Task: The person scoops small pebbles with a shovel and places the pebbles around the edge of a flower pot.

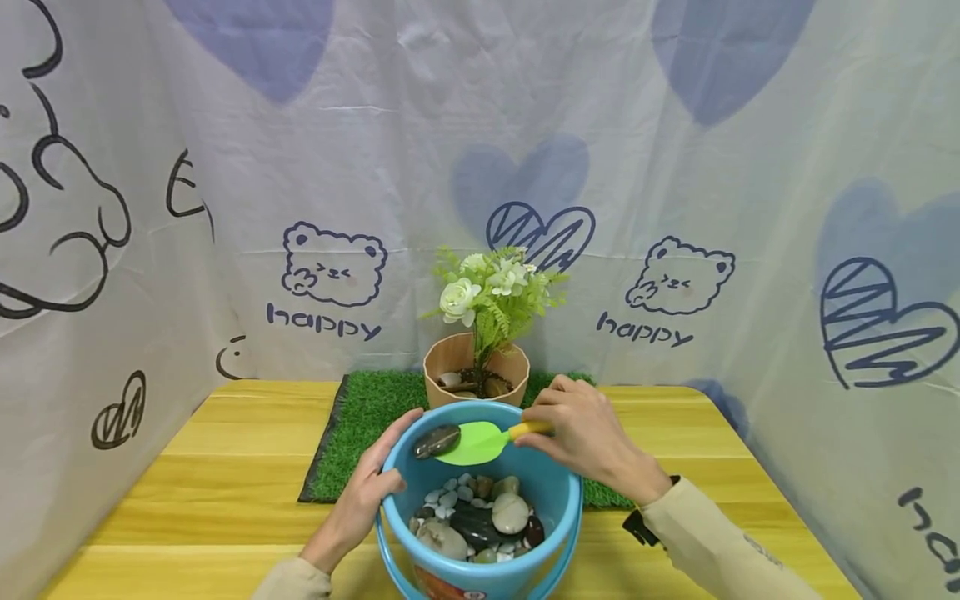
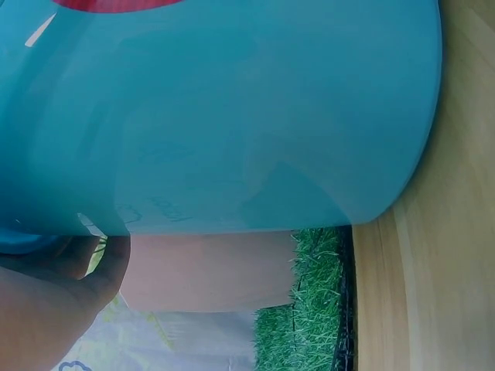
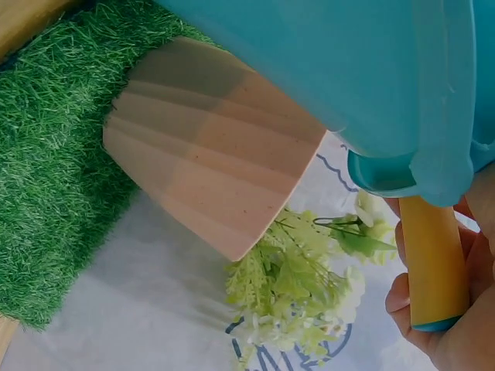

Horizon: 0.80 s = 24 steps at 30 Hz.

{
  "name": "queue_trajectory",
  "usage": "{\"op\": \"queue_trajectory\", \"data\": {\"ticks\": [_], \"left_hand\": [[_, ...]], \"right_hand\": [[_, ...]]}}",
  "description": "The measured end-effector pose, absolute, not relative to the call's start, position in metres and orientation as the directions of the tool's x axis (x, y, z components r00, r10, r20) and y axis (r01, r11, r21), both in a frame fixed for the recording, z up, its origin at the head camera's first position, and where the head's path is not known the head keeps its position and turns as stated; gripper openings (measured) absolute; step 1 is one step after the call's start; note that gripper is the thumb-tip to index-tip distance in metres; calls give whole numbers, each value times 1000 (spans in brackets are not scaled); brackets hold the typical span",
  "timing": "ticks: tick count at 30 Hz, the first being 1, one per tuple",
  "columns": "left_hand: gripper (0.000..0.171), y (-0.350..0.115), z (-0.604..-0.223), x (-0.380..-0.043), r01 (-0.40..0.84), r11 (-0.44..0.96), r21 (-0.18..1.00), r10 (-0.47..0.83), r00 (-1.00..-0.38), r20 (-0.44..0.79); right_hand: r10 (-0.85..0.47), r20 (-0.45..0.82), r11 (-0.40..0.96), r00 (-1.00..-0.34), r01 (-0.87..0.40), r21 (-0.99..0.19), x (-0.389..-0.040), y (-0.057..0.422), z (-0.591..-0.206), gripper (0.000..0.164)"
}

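Observation:
My right hand [image 1: 581,429] grips the yellow handle [image 3: 435,263] of a small toy shovel. Its light green blade [image 1: 476,444] lies over the mouth of a blue bucket [image 1: 558,508], pointing left. A dark, smooth stone [image 1: 437,442] sits at the blade's tip, near the far left of the rim. With my left hand [image 1: 369,483] I hold the bucket's left rim, thumb toward the inside and fingers along the outside. Inside the bucket are several stones: a pale round stone [image 1: 511,512], a large black stone [image 1: 476,525] and small white pebbles [image 1: 447,498].
Behind the bucket stands a tan flower pot [image 1: 435,375] with white flowers [image 1: 487,287] and some stones inside. It rests on a green grass mat [image 1: 330,467] on the wooden table [image 1: 225,475]. A printed white curtain [image 1: 420,167] encloses the table.

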<state>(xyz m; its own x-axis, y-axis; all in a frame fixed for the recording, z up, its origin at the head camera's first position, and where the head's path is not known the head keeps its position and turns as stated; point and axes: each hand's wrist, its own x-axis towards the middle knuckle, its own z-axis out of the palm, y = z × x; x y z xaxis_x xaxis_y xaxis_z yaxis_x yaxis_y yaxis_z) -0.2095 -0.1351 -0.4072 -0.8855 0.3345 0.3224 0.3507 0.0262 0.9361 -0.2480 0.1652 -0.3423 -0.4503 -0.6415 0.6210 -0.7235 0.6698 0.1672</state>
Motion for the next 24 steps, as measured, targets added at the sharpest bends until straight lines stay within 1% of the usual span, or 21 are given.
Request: {"op": "queue_trajectory", "data": {"ticks": [10, 18, 24], "left_hand": [[81, -135, -408, -209, 348, 35, 937, 324, -891, 319], [82, -135, -407, -209, 362, 71, 929, 306, -895, 325], [82, -136, -406, -209, 362, 62, 930, 313, -892, 326]], "right_hand": [[-668, 609, 639, -427, -749, 176, -249, 167, -343, 24], [-639, 629, 632, -444, -768, 100, -250, 174, -346, 25], [-619, 643, 638, -452, -766, 76, -249, 176, -347, 25]]}}
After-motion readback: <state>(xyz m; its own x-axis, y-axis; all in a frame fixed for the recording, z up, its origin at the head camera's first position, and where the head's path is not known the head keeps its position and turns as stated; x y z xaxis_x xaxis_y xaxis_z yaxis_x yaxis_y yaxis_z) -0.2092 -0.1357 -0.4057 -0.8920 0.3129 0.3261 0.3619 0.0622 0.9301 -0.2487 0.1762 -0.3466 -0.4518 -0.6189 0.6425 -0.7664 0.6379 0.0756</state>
